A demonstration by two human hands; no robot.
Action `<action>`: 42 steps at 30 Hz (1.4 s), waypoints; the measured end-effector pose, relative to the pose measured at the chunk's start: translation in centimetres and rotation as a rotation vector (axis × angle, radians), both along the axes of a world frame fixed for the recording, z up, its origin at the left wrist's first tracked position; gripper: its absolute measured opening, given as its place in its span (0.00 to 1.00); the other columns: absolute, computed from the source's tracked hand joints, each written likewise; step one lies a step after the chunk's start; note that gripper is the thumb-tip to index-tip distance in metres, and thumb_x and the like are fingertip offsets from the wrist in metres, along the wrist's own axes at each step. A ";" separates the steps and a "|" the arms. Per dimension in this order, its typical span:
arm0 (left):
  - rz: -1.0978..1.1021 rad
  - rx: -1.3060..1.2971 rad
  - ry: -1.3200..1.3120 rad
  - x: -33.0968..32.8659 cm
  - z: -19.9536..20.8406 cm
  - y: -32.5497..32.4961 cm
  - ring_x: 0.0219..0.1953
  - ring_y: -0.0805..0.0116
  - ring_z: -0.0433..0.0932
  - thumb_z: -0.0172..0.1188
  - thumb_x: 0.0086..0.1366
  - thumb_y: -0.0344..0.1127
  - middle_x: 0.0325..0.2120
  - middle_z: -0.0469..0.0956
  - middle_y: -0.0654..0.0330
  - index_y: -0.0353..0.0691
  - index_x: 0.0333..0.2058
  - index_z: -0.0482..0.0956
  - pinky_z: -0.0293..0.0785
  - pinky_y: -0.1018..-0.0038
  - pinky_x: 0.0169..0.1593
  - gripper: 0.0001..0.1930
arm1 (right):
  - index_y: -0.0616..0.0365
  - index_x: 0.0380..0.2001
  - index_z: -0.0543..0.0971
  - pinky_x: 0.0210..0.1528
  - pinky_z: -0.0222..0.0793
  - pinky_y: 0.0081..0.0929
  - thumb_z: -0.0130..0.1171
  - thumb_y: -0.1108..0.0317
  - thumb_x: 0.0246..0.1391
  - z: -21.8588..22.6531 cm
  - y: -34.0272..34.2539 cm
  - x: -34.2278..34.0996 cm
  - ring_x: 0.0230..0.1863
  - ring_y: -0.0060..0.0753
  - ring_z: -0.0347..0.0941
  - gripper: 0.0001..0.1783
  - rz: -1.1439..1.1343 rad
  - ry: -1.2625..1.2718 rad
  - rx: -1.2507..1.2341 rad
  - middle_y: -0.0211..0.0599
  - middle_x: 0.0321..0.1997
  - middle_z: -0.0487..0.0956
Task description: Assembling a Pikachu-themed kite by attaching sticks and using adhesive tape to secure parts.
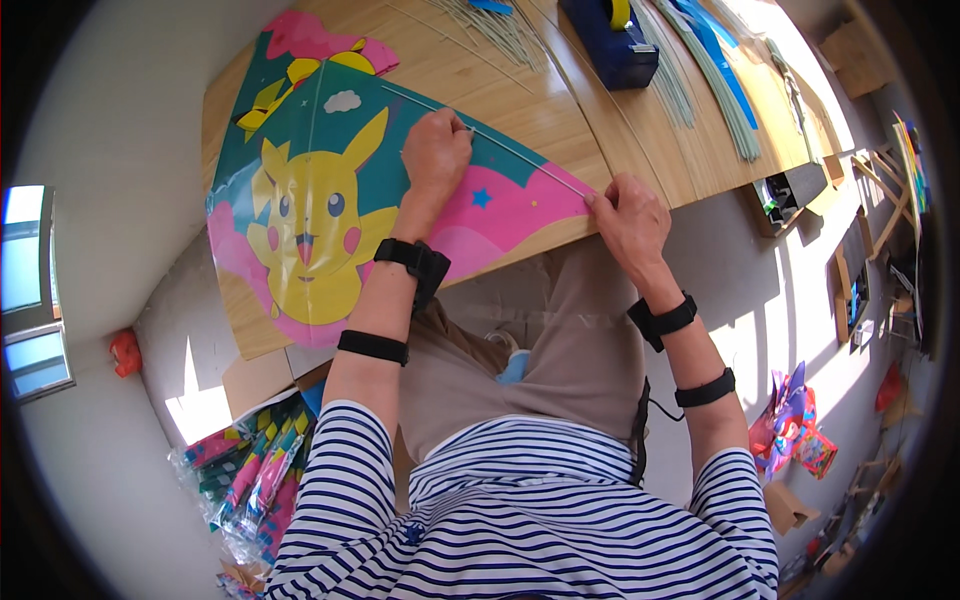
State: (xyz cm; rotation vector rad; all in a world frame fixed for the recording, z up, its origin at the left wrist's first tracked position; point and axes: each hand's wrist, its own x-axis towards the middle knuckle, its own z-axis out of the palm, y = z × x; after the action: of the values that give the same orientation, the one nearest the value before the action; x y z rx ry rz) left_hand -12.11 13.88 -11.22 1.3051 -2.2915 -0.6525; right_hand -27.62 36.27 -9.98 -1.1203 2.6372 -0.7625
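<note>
Keep the stick (530, 158) straight along the edge of the sheet (485, 235)

The sheet, green and pink with a yellow figure, lies on the left part of the table (690, 175), and its right corner points to the near edge. The thin white stick lies along the far right edge of the sheet, slanting from the far left down to this corner.

The right hand (633, 222) is at the corner; its thumb and forefinger pinch there, it seems, the near end of the stick together with the sheet. The left hand (437, 155) is on the sheet, with fingers bent and not spread, and its fingertips are beside the stick, nearer to its far end. If they pinch the stick or only press it, I cannot tell.

For good work, I think the right hand should fix the end first, so the corner does not slide. Then the left hand can smooth along the stick, pressing lightly, because such a thin rod probably bends easily. The edge should lie flat, without wrinkle. It is better not to pull hard, as the thin sheet may stretch or crease. The tape dispenser (608, 52) stands on the far side, well apart from both hands.
</note>
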 end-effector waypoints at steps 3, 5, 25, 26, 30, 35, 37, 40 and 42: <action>-0.007 -0.077 0.008 0.0 -0.5 -0.2 0.30 0.54 0.81 0.65 0.53 0.35 0.26 0.81 0.53 0.37 0.28 0.81 0.75 0.63 0.35 0.08 | 0.58 0.23 0.77 0.35 0.71 0.42 0.68 0.57 0.48 0.2 0.1 0.0 0.34 0.50 0.78 0.15 -0.008 -0.028 -0.006 0.42 0.29 0.79; -0.009 -0.081 0.007 0.1 -0.7 -0.3 0.30 0.54 0.81 0.65 0.53 0.35 0.26 0.81 0.52 0.37 0.27 0.81 0.75 0.63 0.35 0.08 | 0.57 0.23 0.77 0.35 0.71 0.42 0.68 0.57 0.48 -0.1 0.2 -0.2 0.33 0.50 0.78 0.15 -0.007 -0.029 -0.009 0.42 0.29 0.79; 0.010 0.020 0.075 2.9 1.6 -0.1 0.31 0.57 0.80 0.65 0.55 0.33 0.26 0.81 0.53 0.36 0.27 0.81 0.75 0.64 0.36 0.06 | 0.59 0.26 0.80 0.35 0.72 0.40 0.68 0.57 0.50 -0.5 0.7 -1.2 0.29 0.45 0.78 0.16 -0.019 -0.198 -0.081 0.42 0.25 0.80; 0.027 0.049 0.092 4.0 2.5 -0.2 0.29 0.64 0.80 0.66 0.55 0.32 0.25 0.81 0.56 0.36 0.29 0.81 0.74 0.68 0.35 0.06 | 0.60 0.26 0.81 0.34 0.72 0.39 0.68 0.56 0.51 -0.4 0.9 -1.5 0.29 0.44 0.78 0.16 -0.025 -0.232 -0.101 0.42 0.24 0.80; 0.169 0.166 0.182 13.2 3.2 -0.4 0.30 0.75 0.79 0.65 0.57 0.28 0.25 0.81 0.61 0.33 0.32 0.81 0.73 0.76 0.35 0.05 | 0.64 0.27 0.79 0.31 0.69 0.28 0.68 0.63 0.52 1.2 1.7 -1.2 0.25 0.27 0.71 0.13 0.038 -0.332 -0.140 0.36 0.20 0.76; 0.278 0.049 0.185 24.7 2.5 5.0 0.29 0.64 0.81 0.64 0.56 0.25 0.27 0.81 0.55 0.33 0.32 0.80 0.76 0.69 0.37 0.05 | 0.66 0.31 0.79 0.31 0.68 0.26 0.66 0.73 0.52 2.3 0.7 3.3 0.26 0.24 0.70 0.07 0.309 -0.506 -0.256 0.36 0.24 0.76; 0.296 0.047 0.169 26.5 2.6 7.7 0.30 0.63 0.81 0.64 0.56 0.24 0.28 0.80 0.55 0.33 0.33 0.80 0.76 0.69 0.38 0.05 | 0.66 0.32 0.79 0.32 0.68 0.27 0.66 0.74 0.50 3.0 -0.3 6.1 0.27 0.27 0.72 0.07 0.451 -0.520 -0.249 0.38 0.26 0.77; 0.299 0.040 0.174 27.1 2.5 10.9 0.32 0.59 0.80 0.64 0.55 0.24 0.29 0.79 0.54 0.34 0.33 0.79 0.76 0.68 0.38 0.06 | 0.66 0.33 0.80 0.35 0.70 0.33 0.66 0.74 0.48 3.5 -2.1 10.2 0.32 0.36 0.74 0.09 0.636 -0.460 -0.201 0.42 0.29 0.78; 0.305 0.040 0.217 26.6 2.4 12.5 0.32 0.57 0.79 0.64 0.55 0.24 0.29 0.78 0.54 0.34 0.33 0.79 0.75 0.67 0.39 0.06 | 0.65 0.35 0.81 0.38 0.70 0.38 0.65 0.74 0.48 3.7 -2.9 12.5 0.35 0.43 0.75 0.10 0.725 -0.413 -0.144 0.44 0.30 0.78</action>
State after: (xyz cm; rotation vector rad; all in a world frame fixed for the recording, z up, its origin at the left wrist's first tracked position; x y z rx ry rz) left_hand 14.44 26.33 -8.81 1.4838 -1.8675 -0.6976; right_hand -15.09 33.41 -6.26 -1.6003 1.6804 -0.8921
